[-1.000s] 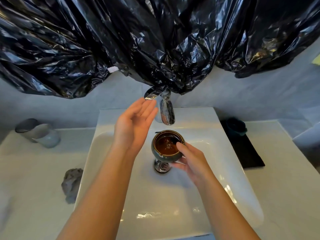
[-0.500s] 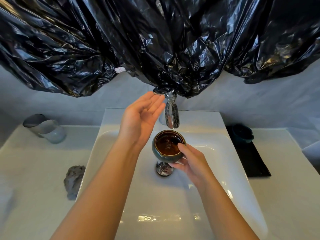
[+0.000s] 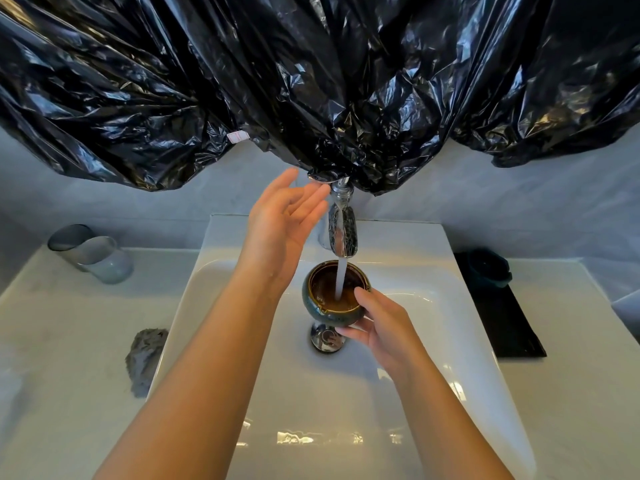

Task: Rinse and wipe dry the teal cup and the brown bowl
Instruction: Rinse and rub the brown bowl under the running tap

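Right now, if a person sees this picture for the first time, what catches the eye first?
The crinkled black plastic sheet hanging across the whole top of the view dominates. Below it, at the centre, water runs from the chrome tap into the brown bowl, which the right hand holds over the white sink. The left hand is open, raised beside the tap's top.

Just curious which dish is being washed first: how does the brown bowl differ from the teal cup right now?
The brown bowl is gripped by the right hand over the sink; the teal cup stands untouched on a black mat beside it. Tap water pours into the bowl; the cup sits clear of the stream. The bowl is brown inside, the cup dark teal. Both look upright.
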Demonstrator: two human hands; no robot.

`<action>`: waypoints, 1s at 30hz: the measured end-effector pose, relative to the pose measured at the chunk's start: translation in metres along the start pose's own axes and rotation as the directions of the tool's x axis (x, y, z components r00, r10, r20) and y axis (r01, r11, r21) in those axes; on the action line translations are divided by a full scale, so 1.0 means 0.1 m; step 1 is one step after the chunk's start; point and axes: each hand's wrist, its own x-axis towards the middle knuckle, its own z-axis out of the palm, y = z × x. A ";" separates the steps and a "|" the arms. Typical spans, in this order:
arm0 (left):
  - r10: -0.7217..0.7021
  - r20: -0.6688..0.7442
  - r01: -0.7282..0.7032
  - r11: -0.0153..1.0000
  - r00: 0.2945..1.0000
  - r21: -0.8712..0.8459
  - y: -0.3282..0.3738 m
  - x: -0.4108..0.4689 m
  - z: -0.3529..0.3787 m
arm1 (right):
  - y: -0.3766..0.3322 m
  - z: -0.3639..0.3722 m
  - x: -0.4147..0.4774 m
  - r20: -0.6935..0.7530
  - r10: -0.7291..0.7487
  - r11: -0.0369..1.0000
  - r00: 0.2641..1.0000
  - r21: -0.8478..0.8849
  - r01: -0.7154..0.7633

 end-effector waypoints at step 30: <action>-0.525 -0.032 0.520 0.849 0.851 -0.090 -1.10 -0.20 -0.71 | 0.48 -0.27 0.11 0.243 -0.628 0.434 0.739 -0.679 0.592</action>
